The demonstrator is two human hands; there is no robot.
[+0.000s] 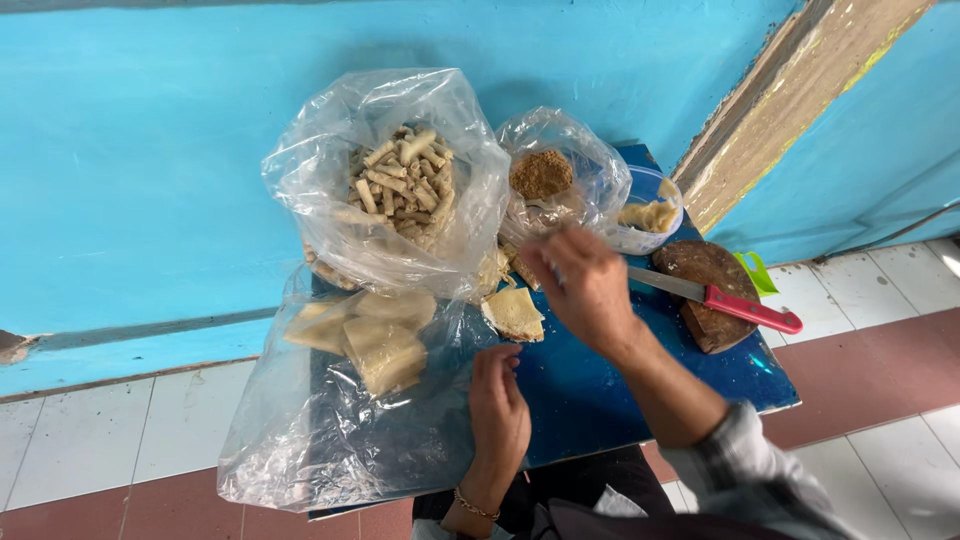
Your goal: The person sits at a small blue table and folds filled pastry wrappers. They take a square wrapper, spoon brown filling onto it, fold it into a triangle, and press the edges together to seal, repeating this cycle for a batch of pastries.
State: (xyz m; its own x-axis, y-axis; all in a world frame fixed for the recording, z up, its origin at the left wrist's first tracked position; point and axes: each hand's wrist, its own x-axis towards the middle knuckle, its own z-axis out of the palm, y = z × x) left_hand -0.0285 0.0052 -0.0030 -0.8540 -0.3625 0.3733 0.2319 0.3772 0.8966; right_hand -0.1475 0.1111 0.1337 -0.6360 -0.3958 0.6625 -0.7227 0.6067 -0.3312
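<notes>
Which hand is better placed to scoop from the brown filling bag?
Right. The right hand is raised just below the filling bag; the left hand sits low near the table edge, farther away.

Right hand (585,285): motion-blurred; whether the fingers grip anything cannot be told. It covers part of the knife (735,302) blade.

Left hand (498,410), nearer the viewer than the right hand: back turned to the camera, palm and fingertips hidden.

Clear bag (385,170) of rolled sticks, left of the right hand: film glare obscures its lower contents.

Forearms and sleeve: cut off at the bottom edge.
</notes>
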